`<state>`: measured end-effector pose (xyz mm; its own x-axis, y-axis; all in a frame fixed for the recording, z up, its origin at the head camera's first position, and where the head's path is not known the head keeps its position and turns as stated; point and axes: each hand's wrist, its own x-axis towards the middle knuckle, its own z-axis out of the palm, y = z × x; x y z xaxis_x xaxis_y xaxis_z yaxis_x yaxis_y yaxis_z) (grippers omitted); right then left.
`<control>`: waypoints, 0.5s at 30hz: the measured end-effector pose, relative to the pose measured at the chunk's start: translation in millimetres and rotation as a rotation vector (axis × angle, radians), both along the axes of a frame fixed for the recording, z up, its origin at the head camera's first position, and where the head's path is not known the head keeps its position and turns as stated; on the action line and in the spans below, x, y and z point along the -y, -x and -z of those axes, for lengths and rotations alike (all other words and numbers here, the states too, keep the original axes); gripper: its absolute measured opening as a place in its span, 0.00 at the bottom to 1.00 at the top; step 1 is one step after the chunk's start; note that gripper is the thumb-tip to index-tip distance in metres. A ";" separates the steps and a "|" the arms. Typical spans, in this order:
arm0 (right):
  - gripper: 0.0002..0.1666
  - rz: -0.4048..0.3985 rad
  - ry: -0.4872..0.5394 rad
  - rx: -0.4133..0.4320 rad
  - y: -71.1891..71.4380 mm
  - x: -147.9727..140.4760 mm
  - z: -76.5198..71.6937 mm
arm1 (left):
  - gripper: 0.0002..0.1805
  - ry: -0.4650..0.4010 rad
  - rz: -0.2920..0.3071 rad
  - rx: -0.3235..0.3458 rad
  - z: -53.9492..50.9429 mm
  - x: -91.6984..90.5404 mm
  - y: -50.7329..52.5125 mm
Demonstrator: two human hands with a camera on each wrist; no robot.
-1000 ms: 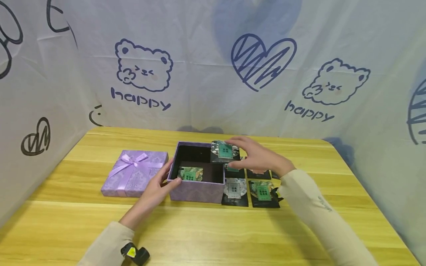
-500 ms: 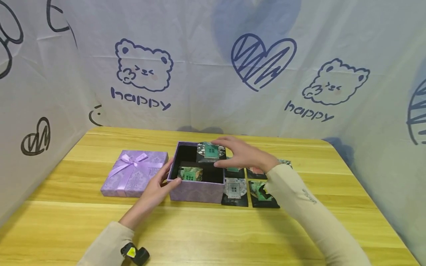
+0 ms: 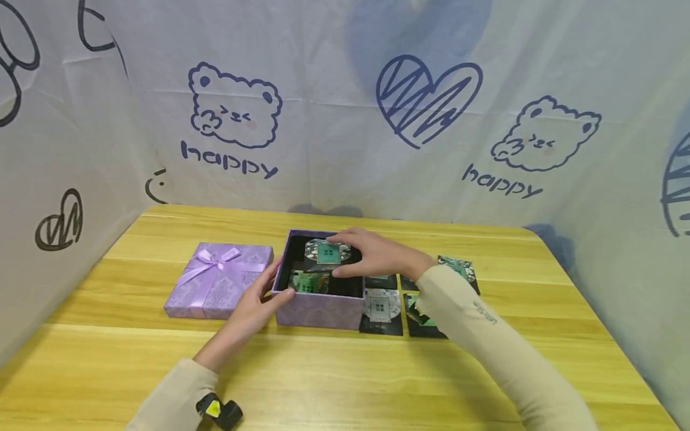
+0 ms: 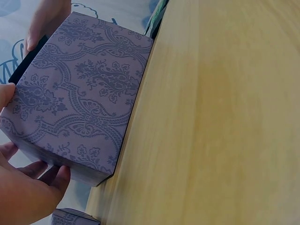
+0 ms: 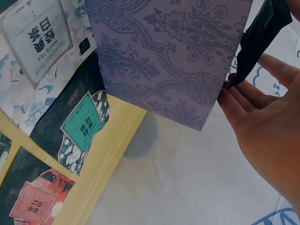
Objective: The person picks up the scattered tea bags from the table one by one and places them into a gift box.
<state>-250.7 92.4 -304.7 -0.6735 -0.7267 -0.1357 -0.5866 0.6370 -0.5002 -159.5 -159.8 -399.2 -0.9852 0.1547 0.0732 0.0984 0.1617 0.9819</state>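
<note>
Head view: a backdrop (image 3: 334,131) lettered "happy" rises behind the tabletop (image 3: 323,383). Toward its back edge stands the box (image 3: 320,311), the lid (image 3: 188,296) left of it. The left hand (image 3: 253,308) grips the box's left wall; a hard pull could skew it. Over the open box, the right hand (image 3: 383,256) pinches the black packet (image 3: 327,251); a loosened pinch might drop it crooked onto the green packet (image 3: 309,282) inside. Rightward, the white packet (image 3: 381,314) seems labelled 经典白茶, the teal-labelled packet (image 5: 80,123) 茉莉花茶.
</note>
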 end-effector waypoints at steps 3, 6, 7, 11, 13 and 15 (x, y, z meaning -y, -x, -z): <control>0.43 -0.011 -0.001 0.001 2.1 4.4 1.3 | 0.40 -0.006 0.002 0.003 0.2 0.1 0.0; 0.43 -0.015 -0.005 0.006 3.7 8.3 1.6 | 0.40 -0.011 0.000 0.001 0.5 0.1 0.2; 0.43 -0.015 -0.006 0.009 4.3 9.4 1.8 | 0.40 -0.011 0.000 0.001 0.6 0.3 0.3; 0.43 -0.009 -0.002 0.024 6.5 13.3 3.9 | 0.40 -0.007 0.002 0.002 0.4 0.9 0.7; 0.44 -0.004 0.008 0.033 7.9 15.2 5.6 | 0.40 -0.008 0.002 -0.001 0.1 1.0 0.5; 0.44 0.002 0.015 0.037 9.2 17.1 7.0 | 0.40 -0.007 0.001 -0.006 -0.1 0.9 0.6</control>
<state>-259.9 75.3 -311.8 -0.6700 -0.7272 -0.1495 -0.5662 0.6308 -0.5306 -160.1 -160.7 -399.1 -0.9847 0.1550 0.0801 0.1043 0.1544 0.9825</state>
